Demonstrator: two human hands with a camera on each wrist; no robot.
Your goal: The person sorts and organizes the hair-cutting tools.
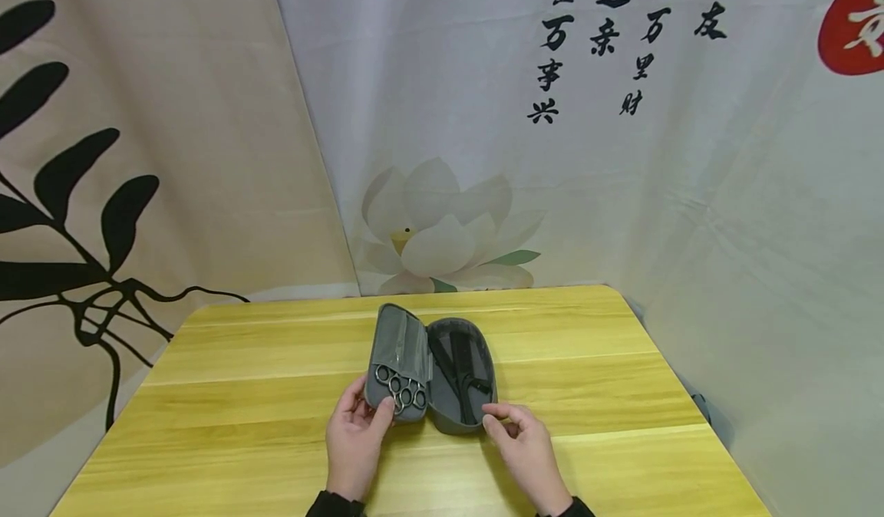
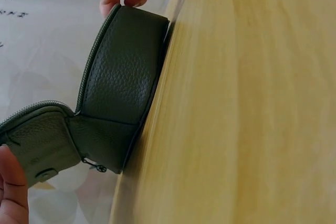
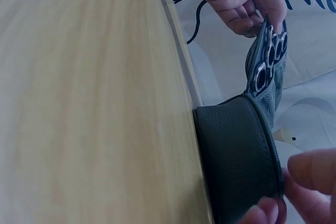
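Observation:
A grey zip case (image 1: 452,426) lies unfolded on the wooden table, lid to the left and deep half to the right. Scissors with several metal finger rings (image 1: 406,396) are tucked in the lid's pocket, their blades hidden. Black tools (image 1: 464,360) of unclear kind lie in the deep half. My left hand (image 1: 354,444) grips the lid's lower left corner, thumb on the inner side, holding the lid tilted up. With thumb and fingers, my right hand (image 1: 523,449) pinches the near right rim of the deep half. The pebbled outer wall (image 2: 118,66) shows in the left wrist view.
The yellow wooden table (image 1: 276,363) extends around the case on all sides. Behind it hangs a pale cloth backdrop (image 1: 442,64) with a printed flower, dark leaves and writing. A small zip pull (image 2: 97,166) hangs at the case's hinge end.

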